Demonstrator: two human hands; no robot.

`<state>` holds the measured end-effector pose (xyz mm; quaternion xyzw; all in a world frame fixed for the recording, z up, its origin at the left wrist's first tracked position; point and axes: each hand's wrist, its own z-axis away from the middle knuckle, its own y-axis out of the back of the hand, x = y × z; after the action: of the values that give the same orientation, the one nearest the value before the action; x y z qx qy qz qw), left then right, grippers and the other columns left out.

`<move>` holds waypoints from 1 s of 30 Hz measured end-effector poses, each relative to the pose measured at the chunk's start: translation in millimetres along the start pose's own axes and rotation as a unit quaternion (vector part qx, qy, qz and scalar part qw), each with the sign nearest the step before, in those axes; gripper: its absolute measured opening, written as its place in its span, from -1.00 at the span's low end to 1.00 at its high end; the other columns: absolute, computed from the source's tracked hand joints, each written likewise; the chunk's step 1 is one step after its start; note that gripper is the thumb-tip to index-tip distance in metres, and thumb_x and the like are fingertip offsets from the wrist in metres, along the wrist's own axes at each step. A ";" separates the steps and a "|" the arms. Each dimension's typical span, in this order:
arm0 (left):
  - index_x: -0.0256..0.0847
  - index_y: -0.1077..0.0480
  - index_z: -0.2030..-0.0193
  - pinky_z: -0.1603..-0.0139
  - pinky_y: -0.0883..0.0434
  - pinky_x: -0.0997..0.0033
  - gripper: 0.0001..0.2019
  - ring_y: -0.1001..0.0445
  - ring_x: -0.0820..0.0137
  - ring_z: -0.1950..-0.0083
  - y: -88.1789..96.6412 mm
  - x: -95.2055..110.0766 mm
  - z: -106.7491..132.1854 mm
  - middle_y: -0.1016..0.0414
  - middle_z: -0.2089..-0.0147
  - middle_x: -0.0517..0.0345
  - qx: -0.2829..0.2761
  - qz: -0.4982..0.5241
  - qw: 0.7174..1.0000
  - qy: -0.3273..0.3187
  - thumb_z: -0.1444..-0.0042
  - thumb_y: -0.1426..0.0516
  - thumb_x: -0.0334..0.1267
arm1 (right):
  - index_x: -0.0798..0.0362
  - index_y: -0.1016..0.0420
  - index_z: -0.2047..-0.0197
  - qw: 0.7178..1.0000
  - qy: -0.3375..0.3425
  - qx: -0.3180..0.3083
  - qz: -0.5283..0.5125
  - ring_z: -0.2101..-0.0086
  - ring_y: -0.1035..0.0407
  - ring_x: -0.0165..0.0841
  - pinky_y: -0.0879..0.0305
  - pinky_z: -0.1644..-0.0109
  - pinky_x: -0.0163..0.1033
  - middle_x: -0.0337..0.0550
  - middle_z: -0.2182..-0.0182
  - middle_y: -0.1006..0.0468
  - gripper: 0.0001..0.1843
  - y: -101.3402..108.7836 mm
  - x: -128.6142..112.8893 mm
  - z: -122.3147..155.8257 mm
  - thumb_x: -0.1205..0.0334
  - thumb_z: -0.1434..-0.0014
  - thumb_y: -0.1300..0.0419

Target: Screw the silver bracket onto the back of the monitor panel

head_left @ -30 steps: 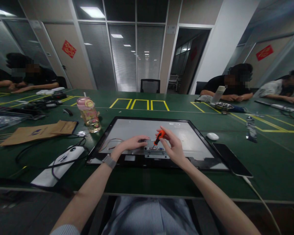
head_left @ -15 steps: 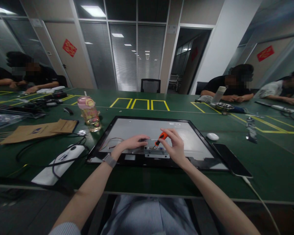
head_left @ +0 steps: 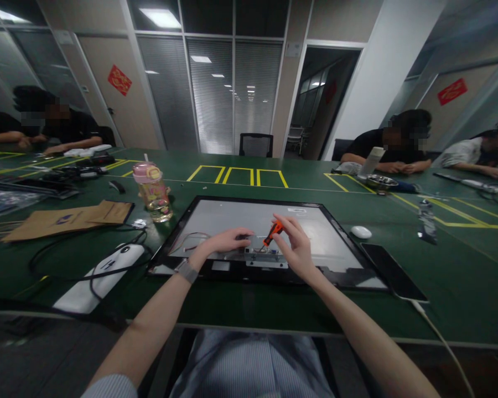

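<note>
In my right hand (head_left: 296, 246) is an orange-and-black screwdriver (head_left: 271, 234), tilted, its shaft slanting down and left to a small circuit board (head_left: 266, 250) on a metal bracket (head_left: 269, 264). The fingers close around the handle's upper end. At the bracket's left edge, my left hand (head_left: 230, 241) bends its thumb and fingers against it; the exact contact is partly hidden. Board and bracket lie at the near side of a large black-framed flat panel (head_left: 240, 213) with a grey back. Thin wires (head_left: 191, 239) run across the panel's left part.
Left of the panel stand a pink-lidded bottle (head_left: 155, 193), a brown paper bag (head_left: 74, 220) and a white power bank (head_left: 102, 276) with black cables. On the right lie a white mouse (head_left: 361, 232) and a plugged-in phone (head_left: 393, 272). Several people sit across the green table (head_left: 257, 309).
The screwdriver's handle has turned slightly in my right hand, and the fingers around it have shifted. My left hand stays at the bracket.
</note>
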<state>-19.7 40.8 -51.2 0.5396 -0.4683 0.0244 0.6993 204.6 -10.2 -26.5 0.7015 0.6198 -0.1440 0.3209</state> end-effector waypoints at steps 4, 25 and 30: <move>-0.16 -0.25 -0.15 -0.25 -0.10 0.35 -0.54 -0.23 0.30 -0.22 0.1 -0.4 -0.1 -0.26 -0.24 0.09 -0.004 -0.001 1.000 0.001 -0.17 -0.02 -0.01 | -0.13 -0.12 -0.25 0.996 -0.016 -0.047 -0.073 0.12 -0.40 -0.28 -0.36 0.01 -0.02 -0.02 -0.01 -0.36 -0.50 -1.4 -1.4 0.7 0.29 -0.25 0.01; -0.17 -0.25 -0.16 -0.26 -0.10 0.36 -0.52 -0.23 0.30 -0.22 -0.6 -6.1 -1.7 -0.26 -0.23 0.09 -0.004 -0.007 1.000 -0.008 -0.18 0.00 0.02 | -0.10 -0.46 0.06 0.999 -0.008 0.032 -0.016 0.29 -0.35 -0.34 -0.36 0.18 -0.16 -0.16 0.28 -0.36 -0.66 -3.2 1.0 2.3 0.31 -0.07 -0.26; -0.17 -0.25 -0.16 -0.24 -0.12 0.36 -0.53 -0.25 0.31 -0.20 -0.3 -6.7 -1.6 -0.27 -0.22 0.09 -0.005 -0.001 1.000 -0.015 -0.18 0.00 0.01 | -0.09 -0.49 0.08 0.998 -0.019 0.005 -0.056 0.24 -0.33 -0.32 -0.33 0.17 -0.19 -0.14 0.27 -0.35 -0.74 -3.4 -4.8 1.3 0.26 -0.12 -0.20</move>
<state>-22.2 45.1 -55.9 0.5367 -0.4786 0.0133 0.6948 200.7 -14.7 -25.5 0.6642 0.6515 -0.1777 0.3206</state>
